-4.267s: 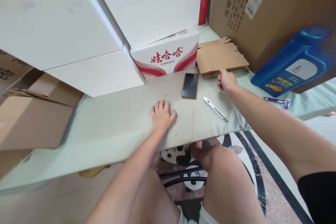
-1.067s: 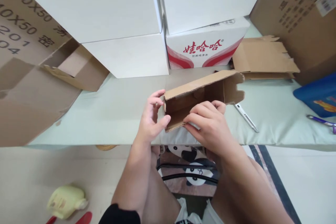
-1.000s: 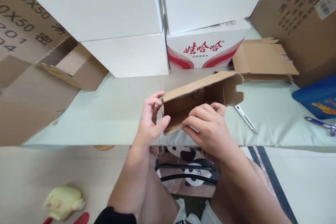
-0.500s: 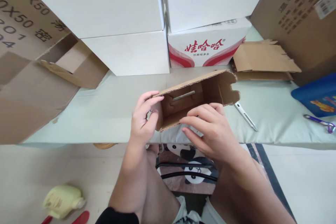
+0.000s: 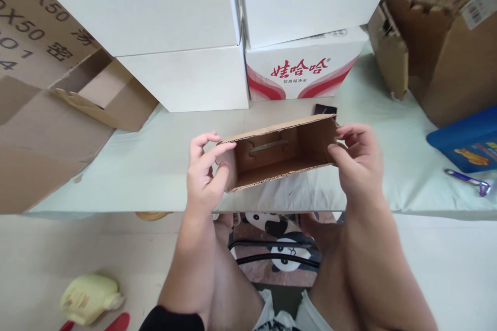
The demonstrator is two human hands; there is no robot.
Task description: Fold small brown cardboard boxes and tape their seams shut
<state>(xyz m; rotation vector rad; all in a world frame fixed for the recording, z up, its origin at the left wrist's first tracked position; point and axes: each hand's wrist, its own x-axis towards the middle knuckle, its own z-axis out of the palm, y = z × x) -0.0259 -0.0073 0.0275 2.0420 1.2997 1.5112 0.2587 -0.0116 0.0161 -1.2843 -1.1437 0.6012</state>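
A small brown cardboard box (image 5: 279, 168) with its open side facing me is held between both hands above the table. A slot shows in its inner far wall. My left hand (image 5: 205, 170) pinches the left end, thumb and fingers on its edge. My right hand (image 5: 357, 158) is closed around the right end, thumb on the near side and fingers curled behind. The fingers partly hide that end. A small dark flat object (image 5: 325, 109) lies just behind the box's right corner.
White boxes (image 5: 182, 80) and a red-and-white printed carton (image 5: 298, 72) stand behind. A large carton (image 5: 46, 139) is at left. On the right are another cardboard box (image 5: 388, 57), a blue package (image 5: 466, 139) and a purple-handled tool (image 5: 468, 180). A yellow bottle (image 5: 91, 297) lies on the floor.
My right hand has moved from the box's near edge to its right end, where the protruding flap no longer shows. The cardboard at right now stands differently. The white knife is out of sight.
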